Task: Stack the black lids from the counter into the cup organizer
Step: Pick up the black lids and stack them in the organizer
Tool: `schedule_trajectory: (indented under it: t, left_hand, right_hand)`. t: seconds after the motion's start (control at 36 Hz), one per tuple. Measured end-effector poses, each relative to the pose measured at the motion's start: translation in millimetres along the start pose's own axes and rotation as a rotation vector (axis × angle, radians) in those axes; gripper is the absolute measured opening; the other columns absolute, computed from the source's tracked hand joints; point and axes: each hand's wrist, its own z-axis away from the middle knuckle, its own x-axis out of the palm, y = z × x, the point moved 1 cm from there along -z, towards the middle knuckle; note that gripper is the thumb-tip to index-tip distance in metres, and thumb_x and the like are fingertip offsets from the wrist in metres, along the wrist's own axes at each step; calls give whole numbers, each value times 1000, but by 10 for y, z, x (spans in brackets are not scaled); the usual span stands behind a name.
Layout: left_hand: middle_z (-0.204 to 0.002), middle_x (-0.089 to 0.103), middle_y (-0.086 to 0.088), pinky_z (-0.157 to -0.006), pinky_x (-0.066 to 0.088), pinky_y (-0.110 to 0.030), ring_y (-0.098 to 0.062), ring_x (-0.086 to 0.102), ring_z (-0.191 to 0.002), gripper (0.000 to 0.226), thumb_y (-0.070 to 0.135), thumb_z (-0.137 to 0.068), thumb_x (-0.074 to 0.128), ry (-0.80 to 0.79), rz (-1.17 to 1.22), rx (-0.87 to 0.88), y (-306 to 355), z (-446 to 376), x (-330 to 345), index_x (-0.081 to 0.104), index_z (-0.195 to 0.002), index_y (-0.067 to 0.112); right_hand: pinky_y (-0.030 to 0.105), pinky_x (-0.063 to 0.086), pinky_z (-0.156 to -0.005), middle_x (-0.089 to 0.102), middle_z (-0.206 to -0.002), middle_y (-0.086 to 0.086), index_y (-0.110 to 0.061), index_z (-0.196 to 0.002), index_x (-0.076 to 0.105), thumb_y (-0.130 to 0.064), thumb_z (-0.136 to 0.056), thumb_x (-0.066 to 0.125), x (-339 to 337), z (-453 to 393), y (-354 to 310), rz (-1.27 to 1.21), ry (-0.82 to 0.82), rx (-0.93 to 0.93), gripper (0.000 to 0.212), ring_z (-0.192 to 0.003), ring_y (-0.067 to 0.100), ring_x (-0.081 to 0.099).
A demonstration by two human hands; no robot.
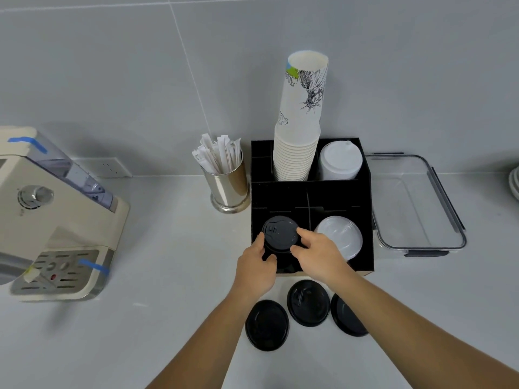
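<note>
1. The left hand (254, 263) and the right hand (318, 255) together held one round black plastic lid (280, 234) by its rim, the left grip pinching its left edge between thumb and fingers, the right grip closed on its right edge.
2. That lid sat at the mouth of the front-left compartment of the black square cup organizer (366, 220), tilted a little toward the camera.
3. Just right of the right grip, in the front-right compartment, lay a stack of white domed plastic lids (341, 237); a thin black divider stood between the two compartments.
4. Beyond the hands, the back compartments held a tall stack of printed white paper cups (299, 136) and a stack of white sip lids (339, 160).
5. Nearer the person than the grips, three flat black lids (307, 301) lay on the smooth white table (168, 276), close together, the rightmost partly under the right forearm.
6. Left of the left grip, the table was bare as far as a cream espresso machine (56, 214); a shiny metal cup of paper-wrapped sticks (227, 186) stood beside the organizer's back-left corner.
7. Right of the organizer, close beside it, sat a clear rectangular plastic container (449, 217).
</note>
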Motion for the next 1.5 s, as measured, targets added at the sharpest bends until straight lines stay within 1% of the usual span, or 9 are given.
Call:
schedule_trajectory:
  t: [0.33,0.61,0.75,0.83,0.86,0.97,1.19,1.36,1.5]
  left_hand:
    - [-145,50,3,-115,36,-37,-14,44,-135,56,9,-92,48,-29,19,-39,72,39,-35,39,-145,25]
    - [-144,48,7,-113,34,-29,-11,44,-133,48,18,-95,49,-34,28,-76,58,257,-176,44,-142,22]
    - [-136,57,3,-105,38,-28,-15,53,-125,41,21,-94,55,22,29,-119,-94,402,-343,53,-136,21]
    - [-128,62,2,-105,44,-36,-19,59,-115,34,28,-92,59,62,31,-161,-213,499,-398,62,-126,24]
    - [-125,63,2,-104,45,-36,-19,61,-111,31,28,-92,60,75,35,-175,-253,529,-408,65,-122,24]
    - [-119,65,0,-103,47,-38,-20,63,-108,26,26,-91,61,80,59,-206,-419,619,-429,68,-115,23]
    - [-121,67,-3,-105,46,-41,-19,63,-112,25,18,-92,58,103,82,-273,-843,841,-419,69,-114,19]
    - [-107,70,1,-103,48,-43,-21,65,-107,29,12,-92,54,111,97,-274,-986,964,-360,68,-85,36]
    - [-83,70,14,-90,51,-34,-17,65,-89,54,8,-92,52,124,129,-271,-985,1034,-283,70,-60,46]
  right_hand:
    - [20,41,-57,52,-62,-10,-24,-100,54,-29,-92,56,-70,3,-117,52,43,18,10,-53,6,52]
    - [15,43,-62,65,-106,-2,-24,-141,49,-29,-96,54,-180,261,-142,4,-10,-29,46,-85,9,63]
    - [24,31,-54,34,-59,-6,-22,-62,37,-19,-94,53,-207,436,-68,-16,1,-34,35,-49,8,31]
    - [32,27,-67,54,-67,13,-5,-74,56,-18,-94,53,-187,582,-23,-28,-18,-27,24,-57,24,52]
    - [51,39,-102,65,-89,21,0,-94,64,-19,-94,54,-173,613,7,-37,-18,-26,22,-79,35,64]
    - [30,51,-90,70,-111,-1,-17,-130,62,-25,-95,57,-81,745,84,-61,-39,11,37,-101,12,64]
    - [29,50,-84,70,-95,-8,-24,-99,73,-27,-92,59,214,871,378,-93,-129,116,16,-93,16,65]
    - [45,54,-87,66,-107,25,-3,-111,65,-23,-93,58,376,985,463,-55,-185,166,28,-103,41,64]
    - [31,47,-84,66,-96,-10,-30,-112,66,-30,-91,59,504,1019,573,-79,-219,196,22,-99,15,61]
